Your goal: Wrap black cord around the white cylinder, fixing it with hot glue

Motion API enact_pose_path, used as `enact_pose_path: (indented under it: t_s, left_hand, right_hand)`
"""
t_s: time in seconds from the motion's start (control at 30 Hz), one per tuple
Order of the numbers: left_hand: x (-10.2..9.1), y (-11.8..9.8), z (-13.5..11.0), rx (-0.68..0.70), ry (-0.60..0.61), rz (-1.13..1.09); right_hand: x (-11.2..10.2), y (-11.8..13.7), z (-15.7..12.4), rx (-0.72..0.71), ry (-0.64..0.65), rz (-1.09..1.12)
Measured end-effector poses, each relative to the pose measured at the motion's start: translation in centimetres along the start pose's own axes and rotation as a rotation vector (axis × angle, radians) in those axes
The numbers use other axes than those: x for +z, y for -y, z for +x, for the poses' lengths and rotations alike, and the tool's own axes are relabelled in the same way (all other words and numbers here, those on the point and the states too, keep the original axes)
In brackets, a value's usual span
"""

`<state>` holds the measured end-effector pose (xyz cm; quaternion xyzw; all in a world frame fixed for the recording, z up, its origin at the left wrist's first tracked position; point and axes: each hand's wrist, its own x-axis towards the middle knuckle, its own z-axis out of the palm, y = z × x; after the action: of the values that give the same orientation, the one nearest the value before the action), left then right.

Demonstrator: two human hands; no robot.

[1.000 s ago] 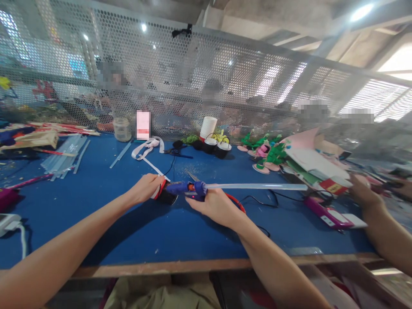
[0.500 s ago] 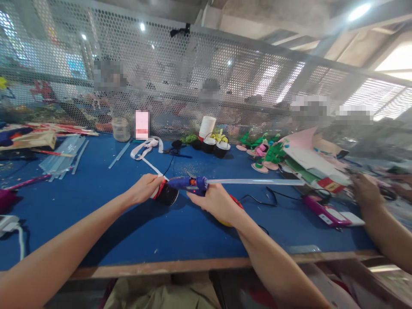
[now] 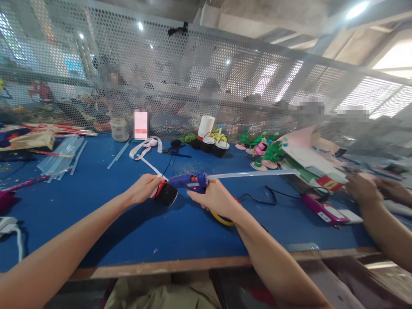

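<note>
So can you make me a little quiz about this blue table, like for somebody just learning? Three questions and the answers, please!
1. True or false: the left hand is holding the glue gun.

2. Pick one: what does the glue stick poking out of the gun's back look like?
A) bright red
B) clear and whitish
C) solid black

3. Fill in the blank: in the picture, the clear jar stands to the ____ of the stacked white cups.

Key:
1. False. The right hand holds it; the left one grips the black cup.
2. B
3. left
</note>
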<state>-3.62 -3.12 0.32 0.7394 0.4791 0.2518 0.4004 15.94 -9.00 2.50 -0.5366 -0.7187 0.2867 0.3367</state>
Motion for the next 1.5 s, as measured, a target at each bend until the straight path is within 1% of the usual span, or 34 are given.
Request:
enact_pose_path:
  t_s: [0.13,0.27,0.43,0.6,0.7,0.83,0.97,1.1,1.5]
  left_hand:
    - [0.0,0.1,0.0,0.013,0.008,-0.013]
    - [0.1,0.0,0.1,0.006,0.018,-0.01]
    - [0.1,0.1,0.1,0.027,0.026,-0.014]
    - [0.0,0.1,0.0,0.043,0.027,0.011]
    - [0.0,0.0,0.0,0.046,0.024,0.029]
    - [0.0,0.0,0.0,0.058,0.034,0.032]
    - [0.0,0.1,-0.1,0.072,0.042,0.043]
    - [-0.1,0.1,-0.1,0.077,0.033,0.055]
    - [0.0,0.0,-0.1,0.063,0.027,0.006]
  right_hand:
    - [-0.1,0.2,0.0,-0.001,0.012,0.013]
    - [-0.3,0.3,0.2,0.055,-0.01,-0.013]
    - [-0.4,0.1,0.1,0.057,0.047,0.043]
    - [-0.3,-0.5,0.6,0.083,0.014,0.037]
    - [-0.3,-0.5,0.7,0.108,0.02,0.046]
    - [-0.4,-0.4,0.7,0.109,0.042,0.07]
    - [-0.4,-0.7,0.9,0.118,0.02,0.044]
    - [-0.3,-0.9,1.0,0.116,0.027,0.052]
    - [-0.5,-0.2,0.4,0.114,0.041,0.044]
